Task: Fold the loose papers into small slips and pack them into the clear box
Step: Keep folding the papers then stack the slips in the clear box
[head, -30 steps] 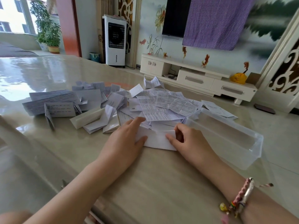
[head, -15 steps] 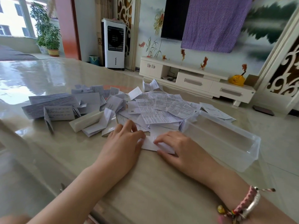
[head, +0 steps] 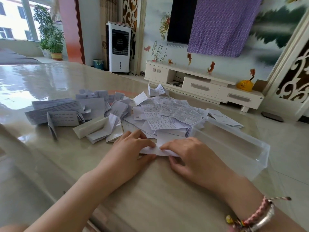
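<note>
Print on papers (head: 168,113) too small, illegible

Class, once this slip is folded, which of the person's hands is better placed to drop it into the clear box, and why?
Probably the right hand: it lies beside the clear box, which sits to its right. The left hand is on the slip's far side from the box and would have to cross over.

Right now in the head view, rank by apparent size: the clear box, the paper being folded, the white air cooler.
1. clear box, though nearness inflates it.
2. white air cooler, far off, so truly bigger.
3. paper being folded, mostly hidden under both hands.
</note>
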A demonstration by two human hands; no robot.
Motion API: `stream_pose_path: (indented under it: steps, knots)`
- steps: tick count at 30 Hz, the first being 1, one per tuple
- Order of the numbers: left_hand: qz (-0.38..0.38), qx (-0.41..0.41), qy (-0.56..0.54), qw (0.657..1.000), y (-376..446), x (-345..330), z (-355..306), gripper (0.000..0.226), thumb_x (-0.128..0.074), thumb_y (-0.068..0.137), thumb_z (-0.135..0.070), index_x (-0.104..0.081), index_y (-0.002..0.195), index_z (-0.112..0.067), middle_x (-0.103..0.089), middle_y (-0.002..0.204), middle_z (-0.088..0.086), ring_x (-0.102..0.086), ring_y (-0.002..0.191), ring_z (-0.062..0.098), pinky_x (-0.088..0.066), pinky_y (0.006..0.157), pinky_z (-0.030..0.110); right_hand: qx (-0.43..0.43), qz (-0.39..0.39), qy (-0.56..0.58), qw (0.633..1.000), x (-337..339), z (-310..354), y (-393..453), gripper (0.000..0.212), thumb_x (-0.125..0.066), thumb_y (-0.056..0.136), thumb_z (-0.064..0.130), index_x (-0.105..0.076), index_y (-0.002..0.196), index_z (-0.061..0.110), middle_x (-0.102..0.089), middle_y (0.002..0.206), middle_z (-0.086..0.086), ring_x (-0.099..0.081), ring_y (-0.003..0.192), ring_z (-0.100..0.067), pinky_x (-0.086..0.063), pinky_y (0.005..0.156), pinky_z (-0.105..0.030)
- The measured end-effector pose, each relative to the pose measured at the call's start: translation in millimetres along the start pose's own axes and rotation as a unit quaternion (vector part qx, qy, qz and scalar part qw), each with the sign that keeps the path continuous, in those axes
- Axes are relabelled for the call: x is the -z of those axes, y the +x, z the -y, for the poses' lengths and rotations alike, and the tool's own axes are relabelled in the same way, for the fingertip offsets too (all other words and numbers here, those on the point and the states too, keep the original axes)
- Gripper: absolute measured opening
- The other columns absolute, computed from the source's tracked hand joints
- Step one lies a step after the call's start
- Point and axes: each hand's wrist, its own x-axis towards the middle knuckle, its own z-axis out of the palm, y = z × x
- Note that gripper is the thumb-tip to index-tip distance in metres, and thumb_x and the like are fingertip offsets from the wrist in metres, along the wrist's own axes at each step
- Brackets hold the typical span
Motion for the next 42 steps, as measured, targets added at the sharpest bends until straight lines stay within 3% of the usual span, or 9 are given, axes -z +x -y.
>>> stream_pose_path:
  steps: [8,13,18,21,24,30,33,36,42]
  knots:
    - [0.012,-0.049,0.037,0.998,-0.8,4.0,1.6,0.050,-0.024,0.086,-0.059,-0.065,0.114,-0.049,-0.057,0.108,-0.015,-0.048,0.095,0.016,-0.034,0.080,0.029,-0.031,-0.031,-0.019,0.999,-1.7,-4.6,0.6,0.041,-0.049,0.066,0.006,-0.065,0.099,0.025,-0.070,0.092,0.012,-0.066,0.088,-0.011,-0.050,0.079,-0.033]
    - [0.002,-0.051,0.029,0.998,-5.0,7.0,-2.2,0.039,-0.049,0.096,-0.024,-0.060,0.120,-0.052,-0.045,0.109,-0.012,-0.034,0.093,0.019,-0.036,0.086,0.032,-0.048,-0.010,0.079,0.996,2.7,-2.3,-4.4,0.037,-0.065,0.071,0.006,-0.070,0.097,0.033,-0.067,0.091,0.019,-0.057,0.092,-0.002,-0.038,0.087,-0.024]
    - [0.062,-0.046,-0.038,0.996,-3.6,8.0,-4.3,0.047,-0.039,0.092,-0.018,-0.060,0.122,-0.048,-0.042,0.101,-0.018,-0.034,0.093,0.012,-0.031,0.083,0.023,-0.077,-0.014,0.251,0.965,10.0,11.7,-4.5,0.031,-0.075,0.079,0.011,-0.071,0.085,0.041,-0.060,0.082,0.035,-0.055,0.086,-0.002,-0.040,0.079,-0.012]
    - [0.032,-0.020,-0.102,0.994,-0.6,7.4,1.4,0.043,-0.056,0.086,-0.007,-0.066,0.119,-0.034,-0.047,0.092,-0.022,-0.048,0.092,0.015,-0.035,0.079,0.020,-0.108,-0.022,0.308,0.945,5.9,12.4,1.1,0.024,-0.072,0.084,0.025,-0.068,0.077,0.047,-0.064,0.079,0.024,-0.055,0.082,-0.004,-0.039,0.072,-0.013]
    - [-0.006,0.035,-0.101,0.994,-1.0,7.7,2.0,0.039,-0.066,0.084,-0.017,-0.065,0.120,-0.032,-0.051,0.102,-0.013,-0.050,0.098,0.019,-0.042,0.087,0.026,-0.153,-0.038,0.338,0.928,-4.4,12.1,13.3,0.004,-0.069,0.086,0.030,-0.069,0.085,0.034,-0.063,0.078,0.012,-0.055,0.073,-0.004,-0.042,0.069,-0.021]
    - [-0.041,0.109,-0.087,0.989,-5.2,14.2,1.4,0.034,-0.051,0.095,-0.020,-0.054,0.127,-0.029,-0.046,0.112,-0.011,-0.038,0.105,0.015,-0.030,0.092,0.023,-0.183,0.043,0.119,0.975,-20.2,16.8,25.9,0.053,-0.059,0.087,0.050,-0.042,0.133,0.029,-0.045,0.112,0.011,-0.037,0.114,-0.010,-0.032,0.101,-0.027]
    - [-0.048,0.130,-0.071,0.988,-5.4,15.3,-1.9,0.031,-0.050,0.093,-0.041,-0.058,0.122,-0.031,-0.045,0.112,-0.011,-0.035,0.109,0.016,-0.028,0.091,0.024,-0.199,0.046,0.098,0.974,-20.1,15.8,24.2,0.066,-0.055,0.087,0.057,-0.031,0.141,0.028,-0.036,0.126,0.007,-0.030,0.122,-0.012,-0.026,0.107,-0.030]
    - [-0.030,0.131,-0.047,0.990,-5.3,11.2,-7.2,0.037,-0.064,0.081,-0.052,-0.061,0.113,-0.034,-0.045,0.113,-0.012,-0.035,0.111,0.017,-0.030,0.094,0.024,-0.191,0.027,0.101,0.976,-22.1,15.8,23.3,0.066,-0.055,0.086,0.058,-0.032,0.140,0.027,-0.035,0.126,0.008,-0.030,0.122,-0.012,-0.026,0.106,-0.027]
    - [-0.022,0.140,-0.059,0.988,0.2,12.0,-12.7,0.037,-0.074,0.077,-0.041,-0.052,0.105,-0.033,-0.043,0.112,-0.013,-0.034,0.111,0.017,-0.024,0.084,0.022,-0.180,-0.029,0.115,0.976,-24.1,10.8,15.7,0.047,-0.054,0.089,0.047,-0.043,0.131,0.029,-0.040,0.125,0.012,-0.032,0.118,-0.008,-0.028,0.104,-0.025]
